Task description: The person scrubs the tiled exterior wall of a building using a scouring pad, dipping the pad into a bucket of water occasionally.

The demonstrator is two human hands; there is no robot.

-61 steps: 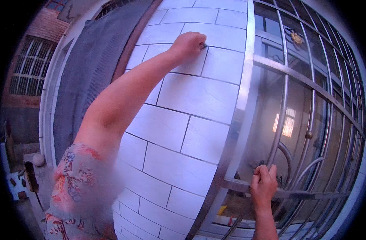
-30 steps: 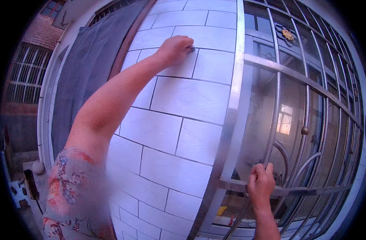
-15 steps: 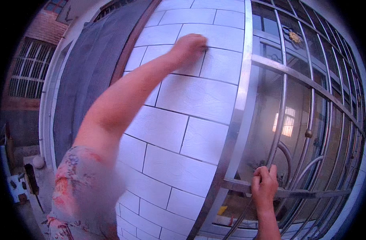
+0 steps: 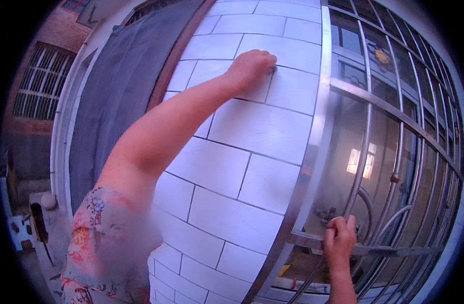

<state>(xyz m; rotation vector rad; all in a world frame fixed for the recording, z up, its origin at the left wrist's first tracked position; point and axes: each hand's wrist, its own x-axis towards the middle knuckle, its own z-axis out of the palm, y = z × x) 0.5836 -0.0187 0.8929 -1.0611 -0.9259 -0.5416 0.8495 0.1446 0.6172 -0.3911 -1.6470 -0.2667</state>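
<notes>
High on the white tiled wall [image 4: 260, 124], my left hand [image 4: 252, 72] is closed in a fist against the tiles. Its fingertips meet a spot where dark joint lines [image 4: 270, 83] cross. Something small and dark shows at the fingertips, too little of it to name. My left arm reaches up across the wall, in a grey floral sleeve [image 4: 102, 238]. Lower right, my right hand [image 4: 339, 237] has its fingers curled round a metal window bar [image 4: 361, 172], just by a horizontal rail [image 4: 384, 250] of the grille.
A steel frame edge [image 4: 313, 137] separates the tiles from the barred window. A gold flower ornament [image 4: 382, 57] sits high on the grille. To the left hangs a dark curtain [image 4: 115, 101] beside a reddish-brown door frame [image 4: 173, 53]. Farther left stands a brick building with a barred window [image 4: 44, 81].
The whole view has shifted, so the wall and grille appear slightly farther right and lower. My left hand remains by the same tile joint, and my right hand still grips the bar.
</notes>
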